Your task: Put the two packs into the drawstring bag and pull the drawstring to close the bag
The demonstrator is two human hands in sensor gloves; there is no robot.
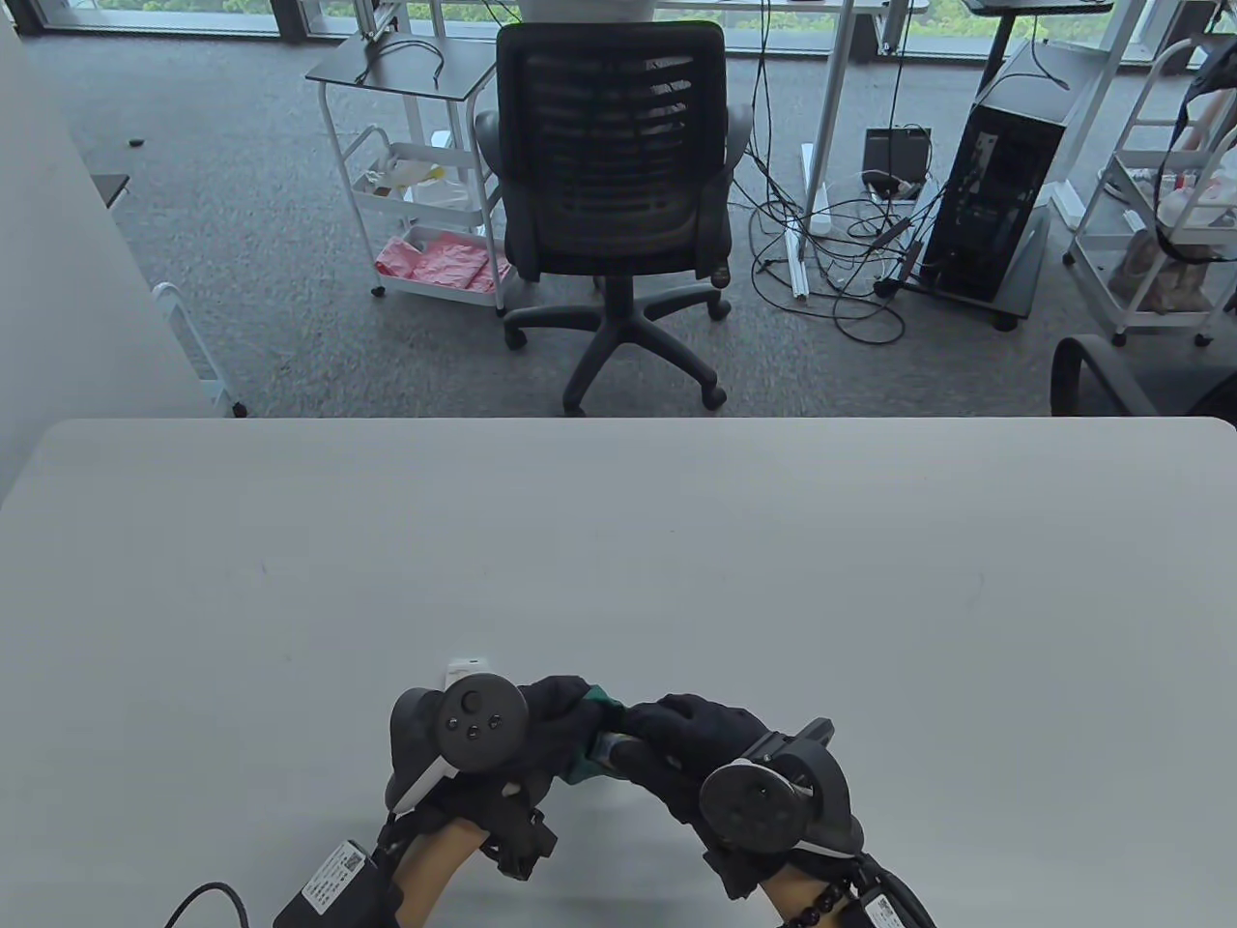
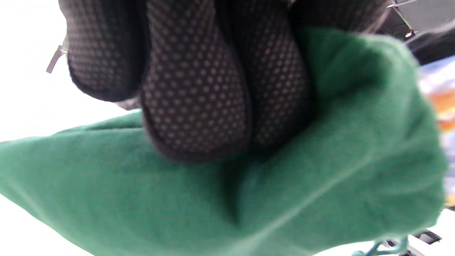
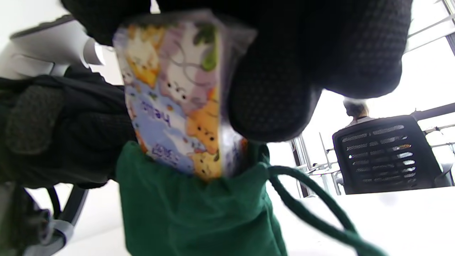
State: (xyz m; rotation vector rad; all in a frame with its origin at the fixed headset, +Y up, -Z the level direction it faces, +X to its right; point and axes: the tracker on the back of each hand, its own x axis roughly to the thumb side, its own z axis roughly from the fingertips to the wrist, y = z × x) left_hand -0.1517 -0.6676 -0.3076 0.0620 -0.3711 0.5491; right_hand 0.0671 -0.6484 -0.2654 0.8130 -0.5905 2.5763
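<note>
My left hand [image 1: 560,720] grips the cloth of the green drawstring bag [image 1: 586,764] near the table's front edge; its fingers [image 2: 193,89] fold over the green fabric [image 2: 249,199]. My right hand [image 1: 676,739] holds a colourful cartoon-printed pack [image 3: 177,106] between thumb and fingers [image 3: 270,99], and the pack's lower end sits inside the bag's mouth [image 3: 199,199]. A green drawstring cord [image 3: 312,213] loops out to the right of the bag. A small white object [image 1: 471,665] peeks out behind my left tracker. I cannot see a second pack.
The white table [image 1: 618,561] stretches wide around the hands. Beyond its far edge stand a black office chair [image 1: 614,193], a white trolley [image 1: 416,222] and a computer tower [image 1: 1005,193] with cables on the carpet.
</note>
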